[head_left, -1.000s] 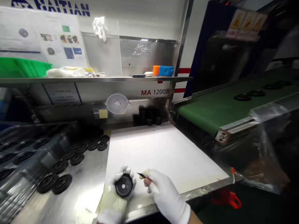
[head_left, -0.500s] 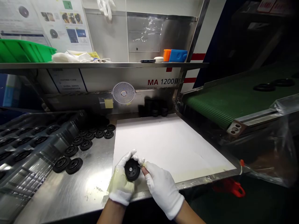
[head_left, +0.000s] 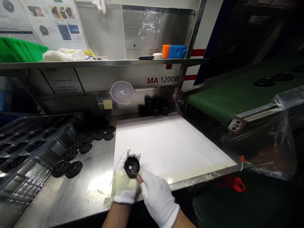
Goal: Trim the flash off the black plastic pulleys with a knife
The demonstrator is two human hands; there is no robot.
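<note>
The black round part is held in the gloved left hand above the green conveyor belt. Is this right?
Not quite. In the head view the gloved left hand holds the black round part above the near corner of the white sheet; the green conveyor belt stands apart at the right.

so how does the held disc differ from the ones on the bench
The held disc is tilted in the left hand; the bench discs lie flat on the bench. The held disc is single, with the right hand at its edge; the bench discs sit untouched in pairs. All are black and round.
</note>
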